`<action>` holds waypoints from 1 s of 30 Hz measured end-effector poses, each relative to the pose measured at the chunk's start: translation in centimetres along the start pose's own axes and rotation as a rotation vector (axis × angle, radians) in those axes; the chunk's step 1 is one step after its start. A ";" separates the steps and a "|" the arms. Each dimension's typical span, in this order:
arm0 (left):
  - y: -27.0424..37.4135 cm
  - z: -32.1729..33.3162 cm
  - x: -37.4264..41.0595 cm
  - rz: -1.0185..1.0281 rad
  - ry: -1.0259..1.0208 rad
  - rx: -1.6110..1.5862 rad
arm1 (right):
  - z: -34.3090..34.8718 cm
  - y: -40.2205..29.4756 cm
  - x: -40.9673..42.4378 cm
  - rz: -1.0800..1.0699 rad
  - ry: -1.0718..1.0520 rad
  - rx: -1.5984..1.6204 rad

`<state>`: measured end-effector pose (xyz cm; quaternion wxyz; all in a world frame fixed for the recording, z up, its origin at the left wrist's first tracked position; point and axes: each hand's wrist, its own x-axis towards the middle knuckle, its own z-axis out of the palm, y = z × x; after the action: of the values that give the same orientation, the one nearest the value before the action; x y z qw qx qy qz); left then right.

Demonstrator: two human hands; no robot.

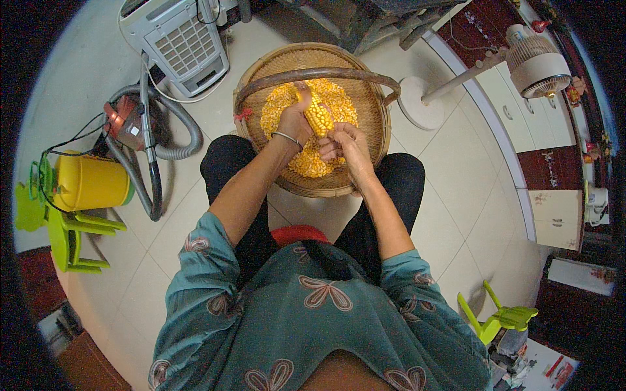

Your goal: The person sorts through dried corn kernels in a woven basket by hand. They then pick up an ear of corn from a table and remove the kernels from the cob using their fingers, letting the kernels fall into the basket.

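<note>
A round woven bamboo basket [359, 178] rests between my knees, with loose yellow corn kernels [313, 163] heaped inside it. Its curved wooden handle [318, 73] arches over the far part. My left hand [296, 122], with a bracelet at the wrist, is closed around a corn cob [320, 119] covered in yellow kernels. At the cob's near end, the bent fingers of my right hand [345, 141] touch the kernels; whether kernels lie in that hand is hidden. A red tie [243, 115] hangs on the basket's left side.
At left stand a grey appliance with a grille [186, 44], a vacuum cleaner [129, 122], a yellow bucket [93, 181] and a green plastic chair [63, 239]. A pedestal fan [538, 63] with a round base stands at right, before white cabinets [523, 107]. Another green chair [503, 320] is lower right.
</note>
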<state>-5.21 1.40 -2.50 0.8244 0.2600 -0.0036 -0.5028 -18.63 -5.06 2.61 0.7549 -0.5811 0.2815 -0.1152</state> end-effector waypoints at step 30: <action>-0.4 1.2 -0.9 0.178 0.261 0.273 | 0.4 0.2 0.0 0.052 0.004 0.006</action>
<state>-6.34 1.47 -1.39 0.8161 0.4309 0.0121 -0.3850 -18.41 -4.72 2.48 0.7587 -0.5711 0.2978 -0.0976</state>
